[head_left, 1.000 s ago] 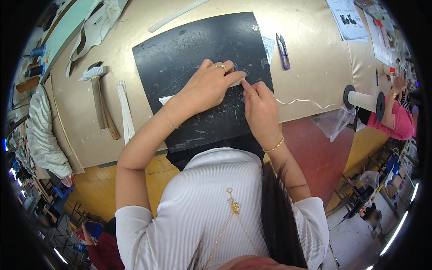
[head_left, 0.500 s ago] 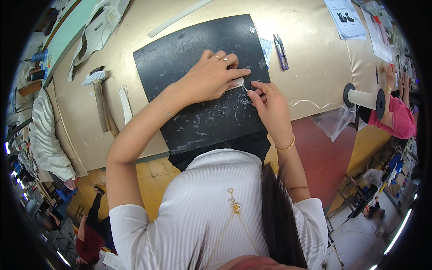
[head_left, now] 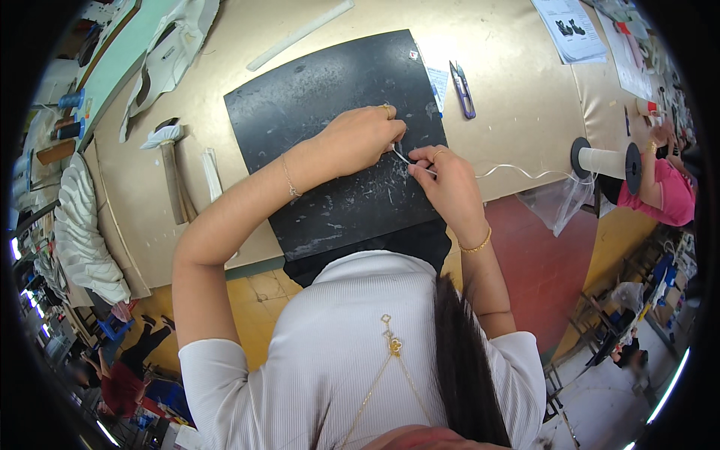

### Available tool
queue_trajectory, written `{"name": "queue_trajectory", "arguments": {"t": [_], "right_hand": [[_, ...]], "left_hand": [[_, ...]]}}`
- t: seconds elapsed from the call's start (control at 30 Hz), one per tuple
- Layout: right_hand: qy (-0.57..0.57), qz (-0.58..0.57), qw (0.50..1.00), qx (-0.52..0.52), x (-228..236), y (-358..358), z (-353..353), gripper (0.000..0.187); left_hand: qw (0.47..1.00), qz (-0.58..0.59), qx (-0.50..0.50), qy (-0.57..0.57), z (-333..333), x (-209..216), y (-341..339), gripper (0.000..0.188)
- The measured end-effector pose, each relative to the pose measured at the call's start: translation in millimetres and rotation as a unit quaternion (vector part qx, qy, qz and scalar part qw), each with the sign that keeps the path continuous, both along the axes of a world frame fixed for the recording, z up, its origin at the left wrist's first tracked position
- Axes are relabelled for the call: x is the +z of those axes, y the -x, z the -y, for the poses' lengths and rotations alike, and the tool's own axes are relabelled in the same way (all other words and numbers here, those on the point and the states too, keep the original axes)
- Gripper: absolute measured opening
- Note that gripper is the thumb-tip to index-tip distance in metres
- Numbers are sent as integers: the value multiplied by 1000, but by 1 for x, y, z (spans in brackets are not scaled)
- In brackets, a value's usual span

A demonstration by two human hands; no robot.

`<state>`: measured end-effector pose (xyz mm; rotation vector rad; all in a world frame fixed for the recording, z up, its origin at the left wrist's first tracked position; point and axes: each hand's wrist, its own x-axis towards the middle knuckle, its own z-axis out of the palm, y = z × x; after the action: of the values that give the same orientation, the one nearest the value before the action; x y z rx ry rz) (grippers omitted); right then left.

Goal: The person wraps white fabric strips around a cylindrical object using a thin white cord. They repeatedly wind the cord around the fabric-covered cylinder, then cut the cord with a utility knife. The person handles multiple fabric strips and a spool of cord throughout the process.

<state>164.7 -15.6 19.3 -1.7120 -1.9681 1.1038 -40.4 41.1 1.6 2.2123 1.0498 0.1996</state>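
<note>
My left hand (head_left: 366,138) rests over the black mat (head_left: 322,82), its fingers curled down and pinched together. What they grip is mostly hidden; a small pale piece shows at the fingertips. Just right of it, my right hand (head_left: 450,184) pinches a narrow white tape (head_left: 403,156) between thumb and index finger. That tape spans the short gap between both hands. From behind the right hand a loose white length (head_left: 517,171) snakes across the table to a spool (head_left: 604,163) with dark end discs.
Purple-handled thread snips (head_left: 462,91) lie right of the mat. To the left are a hammer (head_left: 174,180) with a white-wrapped head and folded white strips (head_left: 211,171). A long pale strip (head_left: 300,35) lies beyond the mat. Another person (head_left: 660,191) in pink works at far right.
My left hand has curled its previously extended index finger and drawn slightly down, covering most of the pale piece. My right hand has shifted slightly downward, with more white tape showing between the hands.
</note>
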Motion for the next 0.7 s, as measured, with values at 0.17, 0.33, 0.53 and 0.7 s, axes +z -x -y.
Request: {"name": "queue_trajectory", "arguments": {"t": [0.17, 0.33, 0.53, 0.7], "right_hand": [[-4, 0, 1000, 18, -3, 2, 2, 20], [7, -36, 999, 3, -2, 1, 0, 20], [8, -140, 990, 19, 46, -6, -19, 20], [-107, -195, 973, 69, 94, -6, -23, 18]], "left_hand": [[999, -34, -3, 28, 0, 7, -2, 12], [999, 31, 28, 12, 11, 16, -1, 15], [974, 151, 95, 140, 15, 90, 6, 21], [782, 410, 223, 413, 40, 132, 15, 15]]}}
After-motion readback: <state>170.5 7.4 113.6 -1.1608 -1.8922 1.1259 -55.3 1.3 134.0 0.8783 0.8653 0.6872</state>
